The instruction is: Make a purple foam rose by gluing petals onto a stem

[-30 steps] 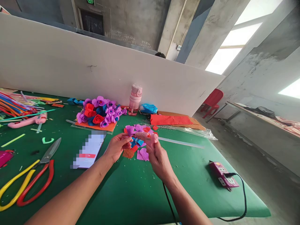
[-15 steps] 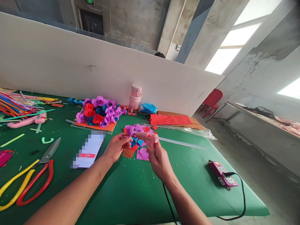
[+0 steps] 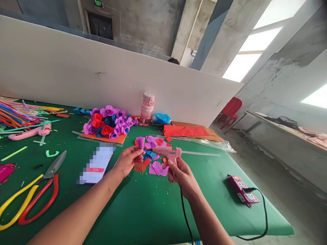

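Note:
My right hand [image 3: 182, 173] is wrapped round the grip of a pink hot glue gun [image 3: 168, 153], a clear glue stick [image 3: 201, 153] jutting from its back end. The gun's nozzle points left, close to a purple paper flower piece [image 3: 140, 142] that my left hand [image 3: 129, 160] pinches between thumb and fingers. Whether nozzle and paper touch, I cannot tell. Below and behind both hands lie loose purple petals [image 3: 158, 168], blue paper pieces [image 3: 149, 155] and a brown piece [image 3: 140, 166].
A bunch of paper flowers [image 3: 109, 122] stands behind, beside a pink bottle [image 3: 147, 109]. Left are a phone [image 3: 98, 165], large scissors [image 3: 48, 173], another pink glue gun [image 3: 30, 132] and colourful sticks [image 3: 17, 114]. A purple power box [image 3: 242, 190] with a black cable sits right.
My right hand has shifted right and turned the glue gun, so its side now shows and the glue stick points more level. My left hand holds almost still.

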A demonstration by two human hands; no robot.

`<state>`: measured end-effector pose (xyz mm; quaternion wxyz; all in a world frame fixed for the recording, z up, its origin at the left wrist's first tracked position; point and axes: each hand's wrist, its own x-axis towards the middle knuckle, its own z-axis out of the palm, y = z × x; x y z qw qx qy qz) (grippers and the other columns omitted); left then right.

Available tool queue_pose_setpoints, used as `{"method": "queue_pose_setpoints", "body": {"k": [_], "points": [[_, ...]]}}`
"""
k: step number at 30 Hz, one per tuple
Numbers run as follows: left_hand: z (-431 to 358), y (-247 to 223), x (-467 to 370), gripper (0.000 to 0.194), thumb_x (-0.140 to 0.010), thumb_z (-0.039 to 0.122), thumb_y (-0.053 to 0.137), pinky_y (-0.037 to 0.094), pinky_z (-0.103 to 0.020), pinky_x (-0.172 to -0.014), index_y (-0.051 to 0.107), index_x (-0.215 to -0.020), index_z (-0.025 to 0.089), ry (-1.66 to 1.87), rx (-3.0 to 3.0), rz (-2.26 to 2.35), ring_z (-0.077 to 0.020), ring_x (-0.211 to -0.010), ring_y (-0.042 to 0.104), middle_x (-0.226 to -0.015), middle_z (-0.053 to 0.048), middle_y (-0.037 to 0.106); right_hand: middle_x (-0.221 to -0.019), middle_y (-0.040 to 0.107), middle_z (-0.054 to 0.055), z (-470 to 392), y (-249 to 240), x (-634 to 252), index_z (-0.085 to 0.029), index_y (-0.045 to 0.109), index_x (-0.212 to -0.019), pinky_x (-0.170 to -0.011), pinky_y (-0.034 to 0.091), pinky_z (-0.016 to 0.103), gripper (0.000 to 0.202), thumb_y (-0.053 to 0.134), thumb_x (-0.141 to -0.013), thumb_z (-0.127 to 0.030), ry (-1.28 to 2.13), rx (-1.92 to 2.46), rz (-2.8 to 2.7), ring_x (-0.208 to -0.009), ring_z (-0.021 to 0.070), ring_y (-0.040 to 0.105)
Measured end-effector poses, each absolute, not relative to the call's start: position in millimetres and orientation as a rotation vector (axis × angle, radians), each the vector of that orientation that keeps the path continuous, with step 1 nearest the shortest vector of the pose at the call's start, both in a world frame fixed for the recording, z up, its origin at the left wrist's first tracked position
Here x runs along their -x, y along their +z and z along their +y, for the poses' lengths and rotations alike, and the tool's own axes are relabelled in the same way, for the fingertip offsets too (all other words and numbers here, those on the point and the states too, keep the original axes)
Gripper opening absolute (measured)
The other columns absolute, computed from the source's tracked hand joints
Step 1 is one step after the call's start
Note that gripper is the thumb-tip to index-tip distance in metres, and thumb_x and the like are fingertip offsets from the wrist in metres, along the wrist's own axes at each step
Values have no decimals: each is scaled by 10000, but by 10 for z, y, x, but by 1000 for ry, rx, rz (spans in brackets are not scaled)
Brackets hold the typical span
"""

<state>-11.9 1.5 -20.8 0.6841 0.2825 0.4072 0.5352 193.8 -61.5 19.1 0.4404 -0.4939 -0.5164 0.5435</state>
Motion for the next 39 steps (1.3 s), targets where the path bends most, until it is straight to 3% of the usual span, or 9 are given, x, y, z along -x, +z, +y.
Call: {"method": "queue_pose_setpoints", "body": {"k": [4,7,12,18,22,26,30,33,39], "points": [[16,-191,123,178,-659,138,753,479,-157,-444,669,-814,118,1177,-619,863,-70,-490,579,-679,-40,693,-589,582,-34,-510,119,-2247,-162,603,-922,-390,274,192,296,711,-711,-339,1438,1177,-1062,-386,35,331],[7,-176,122,161,-671,129,744,485,-159,-441,674,-814,113,1172,-636,839,-66,-483,569,-688,-42,692,-820,677,30,-406,24,-2559,-163,619,-938,-391,329,178,308,719,-652,-217,1483,1146,-921,-430,31,412],[3,-171,123,168,-662,127,754,484,-148,-445,673,-809,119,1164,-659,853,-63,-489,570,-690,-37,689,-741,680,61,-323,-139,-2939,-141,614,-815,-408,432,184,193,678,-633,-158,1459,1333,-837,-462,70,505],[1,-165,120,202,-634,151,779,494,-163,-454,667,-798,118,1141,-687,867,-64,-489,562,-702,-45,691,-666,642,40,-289,-292,-3032,-165,585,-728,-430,454,250,171,615,-734,-333,1105,1698,-1165,-449,107,512],[-17,-150,105,239,-606,179,801,490,-163,-464,663,-793,121,1148,-705,874,-63,-490,565,-700,-42,695,-514,517,-9,-304,-253,-3107,-195,528,-578,-458,377,244,261,670,-692,-382,846,1851,-1258,-505,146,507],[-64,-108,71,282,-575,230,823,480,-167,-477,656,-776,125,1216,-721,831,-57,-483,558,-688,-22,689,-741,619,56,-331,-60,-2960,-201,601,-675,-555,380,269,279,636,-718,-474,268,2002,-1442,-699,198,568],[-81,-106,39,304,-555,260,832,467,-179,-469,631,-741,127,1291,-715,842,-66,-486,557,-667,-12,680,-831,674,60,-182,68,-2349,-191,643,-872,-653,449,293,366,484,-831,-518,588,1531,-1509,-723,186,606],[-56,-147,53,296,-571,263,824,459,-190,-472,617,-738,132,1322,-731,862,-72,-488,559,-672,-13,681,-846,687,75,3,37,-1758,-163,654,-851,-722,471,304,362,516,-815,-496,897,1153,-1357,-799,194,618],[-47,-153,58,281,-586,281,815,463,-205,-497,616,-731,145,1313,-756,876,-81,-509,560,-705,-11,688,-853,686,65,146,-267,-1288,-160,657,-859,-745,476,319,316,522,-810,-441,1001,1066,-1125,-795,184,610]]}}
